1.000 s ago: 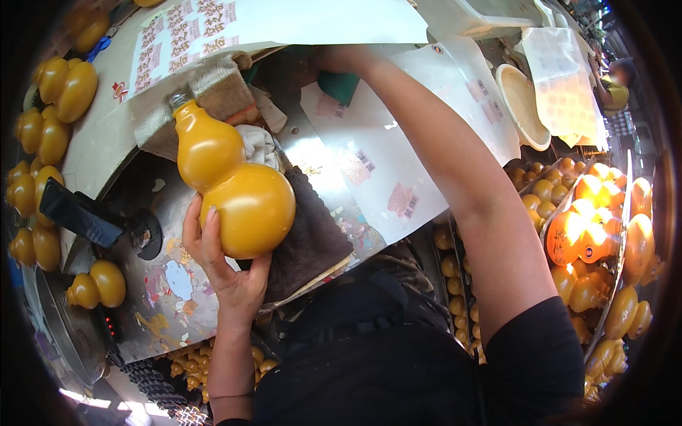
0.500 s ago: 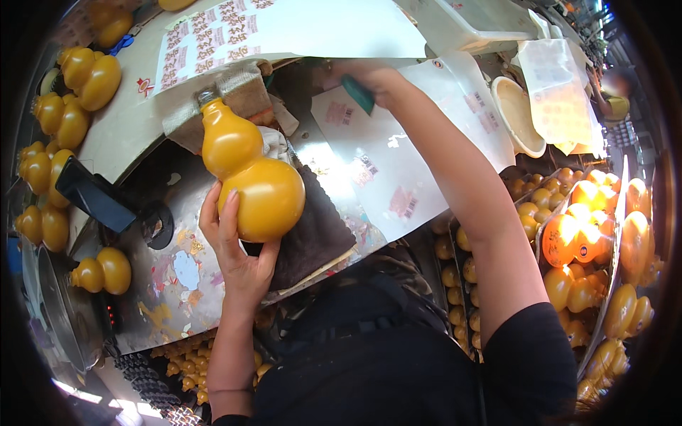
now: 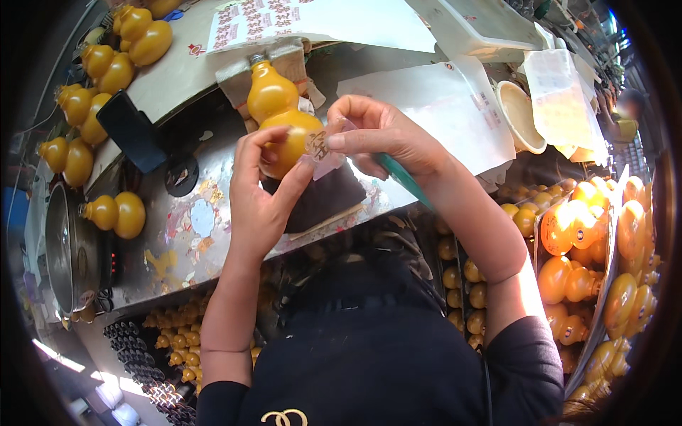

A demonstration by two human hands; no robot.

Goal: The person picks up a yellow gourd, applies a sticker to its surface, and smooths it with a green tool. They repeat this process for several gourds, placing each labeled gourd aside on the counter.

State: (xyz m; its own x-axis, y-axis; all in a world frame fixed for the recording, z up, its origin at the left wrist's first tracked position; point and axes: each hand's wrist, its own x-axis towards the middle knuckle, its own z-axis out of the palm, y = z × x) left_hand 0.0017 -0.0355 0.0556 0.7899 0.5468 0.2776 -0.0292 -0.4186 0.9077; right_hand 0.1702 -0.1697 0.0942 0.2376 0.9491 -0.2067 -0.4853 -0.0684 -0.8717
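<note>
A glossy yellow gourd-shaped bottle (image 3: 273, 92) lies tilted, its neck against a cloth-padded rest and its lower bulb over a dark cloth (image 3: 334, 199). My left hand (image 3: 259, 181) is over the lower bulb, its fingers curved and apart, the thumb at the lower edge of a small decal. That translucent decal (image 3: 317, 146), with dark printed characters, is pinched between my right hand's (image 3: 387, 138) thumb and forefinger, in front of the bulb. A green scraper (image 3: 403, 179) is tucked under the same hand's other fingers. The contact between left hand and bottle is partly hidden.
Behind the bottle lies a white sheet of printed decals (image 3: 320, 25); another pale sheet (image 3: 426, 92) is at right, near an oval cream bowl (image 3: 518, 117). A phone on a stand (image 3: 131, 131) and several yellow gourd bottles (image 3: 78, 163) are at left. Crates of gourds (image 3: 568, 277) stand at right.
My right hand has come back from the far sheet to the bottle, now with a decal as well as the scraper. My left hand has moved from the bulb's side to its front.
</note>
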